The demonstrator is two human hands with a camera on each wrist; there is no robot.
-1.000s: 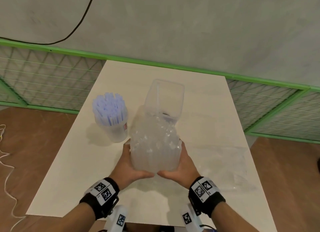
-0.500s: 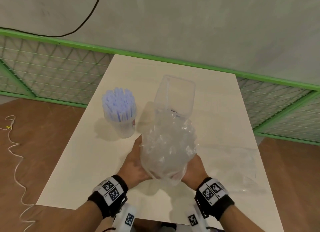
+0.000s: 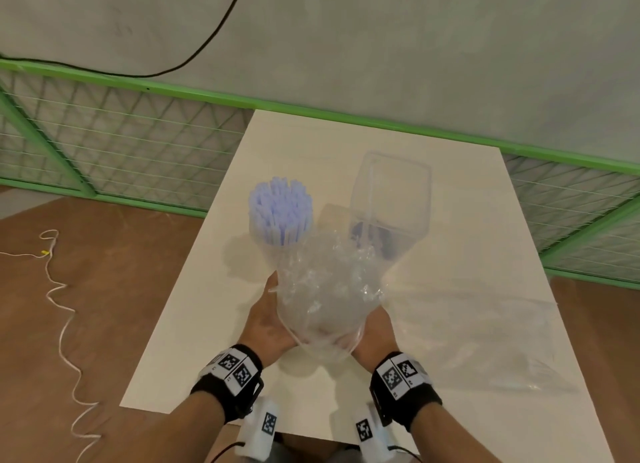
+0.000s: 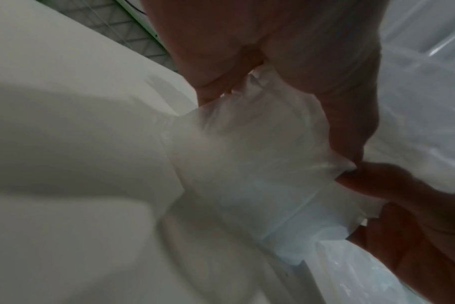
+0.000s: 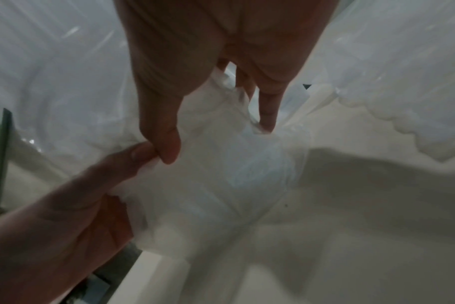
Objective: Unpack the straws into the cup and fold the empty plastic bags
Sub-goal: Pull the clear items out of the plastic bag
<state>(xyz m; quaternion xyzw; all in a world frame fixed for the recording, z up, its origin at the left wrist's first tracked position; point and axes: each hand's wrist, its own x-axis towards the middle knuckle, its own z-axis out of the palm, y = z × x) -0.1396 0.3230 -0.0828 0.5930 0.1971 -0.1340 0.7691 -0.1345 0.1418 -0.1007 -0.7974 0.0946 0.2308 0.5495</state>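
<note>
A clear empty plastic bag (image 3: 325, 296) is bunched upright between both hands, just above the white table (image 3: 194, 324) near its front edge. My left hand (image 3: 268, 319) grips the bag's lower left side and my right hand (image 3: 375, 329) grips its lower right. In the left wrist view the bag (image 4: 247, 154) is gathered under my curled fingers. The right wrist view has my right thumb and the left fingers pinching the bag (image 5: 221, 168) where they meet. A clear cup (image 3: 273, 251) packed with pale blue straws (image 3: 280, 206) stands behind the bag to the left.
A clear square container (image 3: 391, 192) stands behind the bag to the right. A second clear plastic bag (image 3: 485, 341) lies flat on the table's right side. Green mesh fencing (image 3: 121, 133) runs behind the table. A white cord (image 3: 65, 324) lies on the floor at left.
The bag has collapsed from a wide, upright shape into a crumpled bunch as both hands squeezed its bottom together. The cup and the container have not moved on the table.
</note>
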